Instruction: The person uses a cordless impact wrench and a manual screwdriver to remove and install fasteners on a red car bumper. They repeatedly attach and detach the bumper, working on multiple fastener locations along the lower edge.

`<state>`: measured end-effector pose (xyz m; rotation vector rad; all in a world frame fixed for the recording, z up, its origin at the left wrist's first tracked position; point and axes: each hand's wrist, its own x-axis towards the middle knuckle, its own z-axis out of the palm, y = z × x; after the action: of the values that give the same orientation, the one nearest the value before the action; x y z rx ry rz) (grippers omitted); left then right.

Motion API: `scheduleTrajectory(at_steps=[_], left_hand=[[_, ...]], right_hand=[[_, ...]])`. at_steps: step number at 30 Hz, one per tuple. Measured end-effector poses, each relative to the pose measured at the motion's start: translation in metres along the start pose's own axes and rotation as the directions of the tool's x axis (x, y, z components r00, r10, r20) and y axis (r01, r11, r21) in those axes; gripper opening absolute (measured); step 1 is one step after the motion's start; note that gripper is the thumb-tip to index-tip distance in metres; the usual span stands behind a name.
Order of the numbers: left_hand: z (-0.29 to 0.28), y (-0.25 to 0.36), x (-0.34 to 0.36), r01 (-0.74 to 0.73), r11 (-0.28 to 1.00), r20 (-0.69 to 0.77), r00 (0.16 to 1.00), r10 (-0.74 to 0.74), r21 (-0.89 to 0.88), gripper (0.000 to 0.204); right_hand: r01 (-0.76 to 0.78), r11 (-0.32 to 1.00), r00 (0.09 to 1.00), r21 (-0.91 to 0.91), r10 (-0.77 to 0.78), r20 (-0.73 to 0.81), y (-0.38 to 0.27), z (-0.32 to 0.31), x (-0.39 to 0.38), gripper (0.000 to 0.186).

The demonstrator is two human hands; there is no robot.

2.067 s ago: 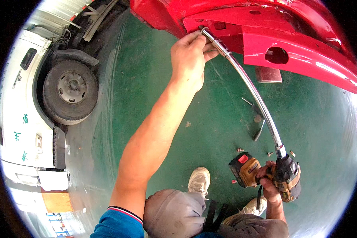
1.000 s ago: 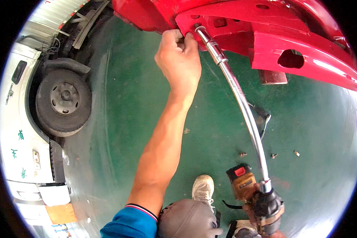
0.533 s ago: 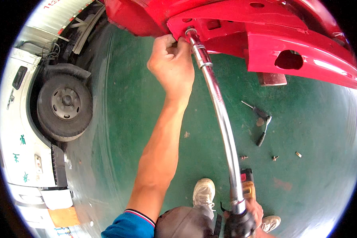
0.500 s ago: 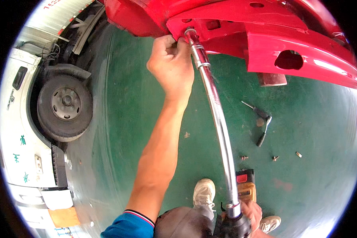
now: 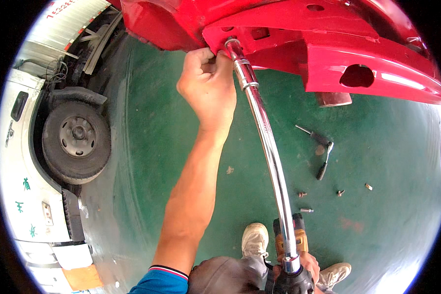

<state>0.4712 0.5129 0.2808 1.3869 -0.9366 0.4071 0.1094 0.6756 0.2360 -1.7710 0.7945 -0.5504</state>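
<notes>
My right hand grips a cordless power wrench with a black head and a yellow and black base. From its head a long chrome extension bar runs up to a red painted metal panel. The bar's socket end meets the panel beside a hole; the fastener there is hidden. Just left of the socket, my left hand is closed, with thumb and forefinger against the panel's lower edge. Whatever those fingertips pinch is out of sight.
On the green floor lie a ratchet wrench, a bolt, another bolt and a small silver cylinder. A white truck with a black wheel stands at the left. My shoes are below.
The power wrench's base has swung slightly left and down, and the small silver cylinder on the floor now shows beside it. My left hand stays at the panel edge; the view has shifted slightly.
</notes>
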Motion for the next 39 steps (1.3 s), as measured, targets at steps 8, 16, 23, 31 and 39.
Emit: scheduleTrajectory(at_steps=[8, 16, 23, 31, 39], left_hand=[[0.003, -0.003, -0.001, 0.064, 0.997, -0.026, 0.998, -0.065, -0.037, 0.009], [0.002, -0.005, 0.0, 0.075, 0.997, -0.032, 0.997, -0.076, -0.033, 0.009], [0.003, -0.003, -0.002, 0.062, 0.998, -0.047, 0.997, -0.062, -0.022, 0.009], [0.004, 0.001, -0.001, 0.064, 0.997, -0.033, 0.997, -0.065, -0.032, 0.008], [0.003, -0.002, -0.002, 0.097, 0.994, -0.046, 0.994, -0.099, -0.043, 0.008]], right_hand=[[0.276, 0.961, 0.946, 0.009, -0.27, -0.179, -0.009, 0.003, 0.015, 0.022], [0.275, 0.961, 0.949, -0.017, -0.274, -0.153, -0.01, 0.001, 0.015, 0.017], [0.251, 0.963, 0.95, 0.097, -0.226, -0.213, -0.02, -0.007, 0.027, 0.027], [0.288, 0.954, 0.952, 0.077, -0.277, -0.129, -0.012, -0.002, 0.016, 0.016], [0.325, 0.945, 0.937, -0.045, -0.328, -0.12, -0.014, -0.011, 0.025, 0.02]])
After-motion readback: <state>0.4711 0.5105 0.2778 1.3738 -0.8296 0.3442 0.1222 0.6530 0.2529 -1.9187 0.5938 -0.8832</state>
